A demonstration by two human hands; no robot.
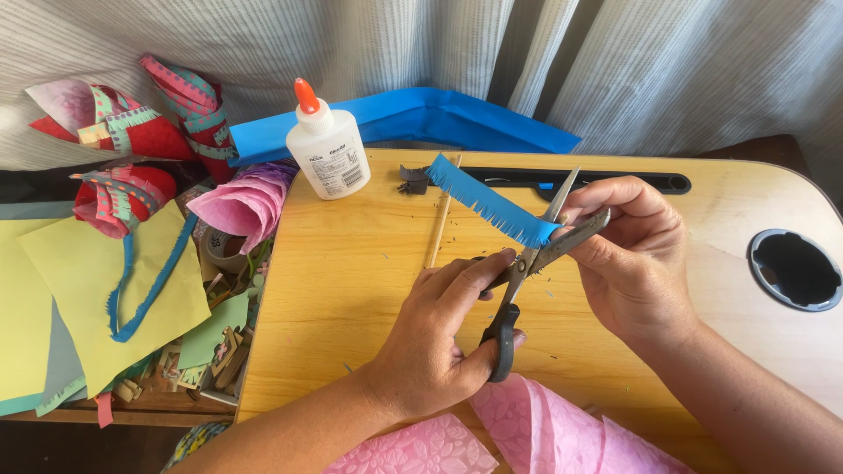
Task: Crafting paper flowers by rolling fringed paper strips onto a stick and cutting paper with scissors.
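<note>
My left hand (pixel 435 338) grips the dark handles of a pair of scissors (pixel 525 265), blades pointing up and to the right. The blades are parted around the lower end of a blue paper strip (pixel 483 200) with a fringe cut along one edge. My right hand (pixel 637 254) pinches that end of the strip between thumb and fingers, right beside the blades. The strip slants up to the left above the yellow wooden lap table (pixel 351 281).
A white glue bottle (pixel 327 149) with an orange cap stands at the table's back left, a thin wooden stick (pixel 439 224) beside it. Pink embossed paper (pixel 544 430) lies at the near edge. A round cup hole (pixel 795 268) is at the right. Yellow sheets (pixel 79 298), paper cones (pixel 250 202) and scraps lie left.
</note>
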